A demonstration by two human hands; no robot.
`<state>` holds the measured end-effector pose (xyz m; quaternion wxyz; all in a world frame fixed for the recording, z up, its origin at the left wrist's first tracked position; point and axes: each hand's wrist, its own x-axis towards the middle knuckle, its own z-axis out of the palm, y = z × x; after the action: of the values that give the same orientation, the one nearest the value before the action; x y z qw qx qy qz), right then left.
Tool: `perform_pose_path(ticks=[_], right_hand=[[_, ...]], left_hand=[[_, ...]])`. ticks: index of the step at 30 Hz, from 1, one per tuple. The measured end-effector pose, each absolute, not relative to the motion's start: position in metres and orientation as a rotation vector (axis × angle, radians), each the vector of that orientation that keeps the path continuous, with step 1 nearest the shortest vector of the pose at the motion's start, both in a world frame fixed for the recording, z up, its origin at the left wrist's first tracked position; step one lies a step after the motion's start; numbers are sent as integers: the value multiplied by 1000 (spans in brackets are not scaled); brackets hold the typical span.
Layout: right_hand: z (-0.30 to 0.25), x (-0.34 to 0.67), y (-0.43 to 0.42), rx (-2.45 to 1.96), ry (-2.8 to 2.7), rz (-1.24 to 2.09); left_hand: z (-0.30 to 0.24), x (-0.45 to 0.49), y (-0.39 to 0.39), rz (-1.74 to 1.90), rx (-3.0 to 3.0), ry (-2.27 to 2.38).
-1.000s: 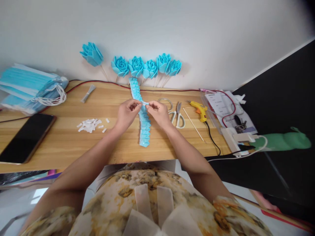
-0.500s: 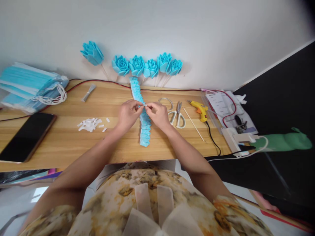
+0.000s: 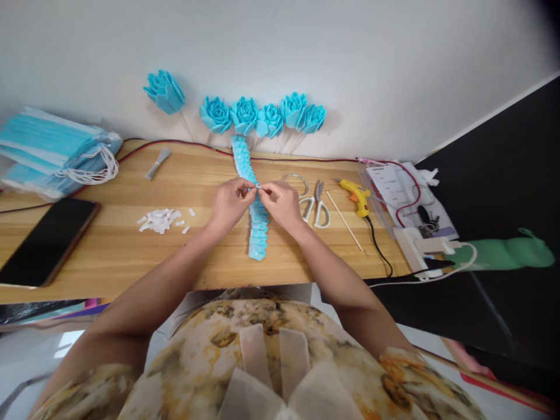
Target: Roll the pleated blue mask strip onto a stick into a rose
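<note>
My left hand and my right hand meet fingertip to fingertip over the middle of the wooden table. Both pinch a small white piece between thumbs and forefingers. Right under the hands lies a long strip of folded blue petals, running from the wall toward me. Several blue paper roses on sticks lean against the white wall behind it.
Left: a stack of blue face masks, a black phone, white scraps, a wire bundle. Right: a wire loop, scissors, a wooden stick, a yellow glue gun, a power strip, papers.
My hands have drawn together, so the gap with the small piece stretched between them has closed. The view has shifted slightly; the things on the table lie as before.
</note>
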<state>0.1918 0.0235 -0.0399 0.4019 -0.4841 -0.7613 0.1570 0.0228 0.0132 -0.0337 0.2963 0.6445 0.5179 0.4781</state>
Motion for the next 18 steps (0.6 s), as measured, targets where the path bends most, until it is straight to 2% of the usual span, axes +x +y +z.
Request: perform_pose_path(ticks=[18], right_hand=[[-43, 192, 24, -1207, -1928, 389]], left_hand=[[-35, 25, 12, 1250, 1652, 1384]])
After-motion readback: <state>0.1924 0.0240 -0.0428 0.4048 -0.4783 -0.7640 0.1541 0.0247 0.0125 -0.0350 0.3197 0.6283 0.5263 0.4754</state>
